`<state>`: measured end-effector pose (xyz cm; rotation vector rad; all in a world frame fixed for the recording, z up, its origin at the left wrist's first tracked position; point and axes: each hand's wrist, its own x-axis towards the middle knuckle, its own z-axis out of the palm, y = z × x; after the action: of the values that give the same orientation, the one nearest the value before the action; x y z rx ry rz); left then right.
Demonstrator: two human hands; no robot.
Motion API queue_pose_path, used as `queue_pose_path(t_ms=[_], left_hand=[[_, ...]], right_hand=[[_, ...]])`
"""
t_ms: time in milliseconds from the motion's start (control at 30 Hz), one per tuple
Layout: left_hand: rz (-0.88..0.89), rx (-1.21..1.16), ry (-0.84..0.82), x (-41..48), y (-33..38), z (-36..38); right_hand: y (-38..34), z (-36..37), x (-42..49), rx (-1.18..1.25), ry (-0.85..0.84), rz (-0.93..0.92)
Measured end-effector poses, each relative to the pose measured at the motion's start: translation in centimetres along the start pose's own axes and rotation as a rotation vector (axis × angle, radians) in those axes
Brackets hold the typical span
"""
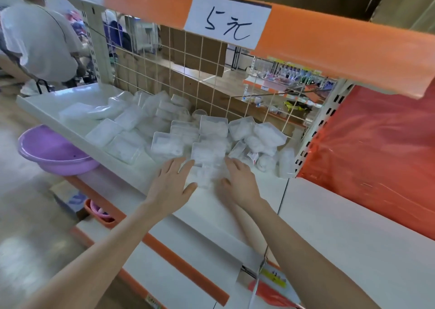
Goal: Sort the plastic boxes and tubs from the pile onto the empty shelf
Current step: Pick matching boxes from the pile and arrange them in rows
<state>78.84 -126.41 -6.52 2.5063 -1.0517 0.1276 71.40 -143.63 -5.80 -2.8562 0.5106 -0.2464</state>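
a clear box [208,172] is being pressed between the flat left hand [170,182] and flat right hand [240,182]; above the hands a "5元" sign [227,20] is being displayed.

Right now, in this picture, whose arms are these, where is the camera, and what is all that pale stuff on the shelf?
No machine here: a person wears a camera on the head, so you look down along their bare arms. The white shelf carries a pile of clear plastic boxes and tubs. The left hand, fingers straight, and the right hand flank one clear plastic box at the pile's front edge; whether the right grips it is too blurred to tell. A purple plastic basin sits lower left.
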Motion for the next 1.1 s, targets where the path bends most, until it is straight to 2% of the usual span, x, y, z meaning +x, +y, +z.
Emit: queue_pose_path(t_ms=[167,300,367,500,600,700,767,833,1000,1100], left_hand=[[-0.007,-0.077,0.022,0.0,0.2,0.7],[0.02,-0.125,0.066,0.2,0.9,0.3],[0.001,-0.196,0.067,0.7,1.6,-0.2],[-0.08,-0.483,-0.006,2.5,3.9,-1.9],[-0.058,-0.596,-0.063,3.7,4.9,-2.3],[-0.055,-0.619,-0.072,4.2,5.2,-1.9],[-0.024,-0.598,-0.048,4.2,5.3,-1.7],[0.031,-0.553,-0.011,4.2,5.4,-1.8],[0.13,-0.46,0.06,3.7,4.8,-1.8],[0.201,-0.466,0.075,3.5,4.4,-1.7]], right_hand=[[0.8,0.8,0.4,-0.015,0.021,0.018],[1.9,0.6,0.1,0.093,0.056,0.044],[2.3,0.3,-0.2,0.157,0.195,-0.007],[3.7,-0.5,-0.7,0.195,0.617,-0.285],[4.6,-1.4,-1.0,0.176,0.771,-0.471],[5.5,-1.8,-1.6,0.15,0.835,-0.524],[5.9,-1.6,-1.9,0.138,0.819,-0.514],[6.4,-1.6,-2.3,0.145,0.728,-0.518],[6.0,-3.1,-2.7,0.447,0.436,-0.422],[5.4,-3.6,-2.1,0.342,0.34,-0.468]])
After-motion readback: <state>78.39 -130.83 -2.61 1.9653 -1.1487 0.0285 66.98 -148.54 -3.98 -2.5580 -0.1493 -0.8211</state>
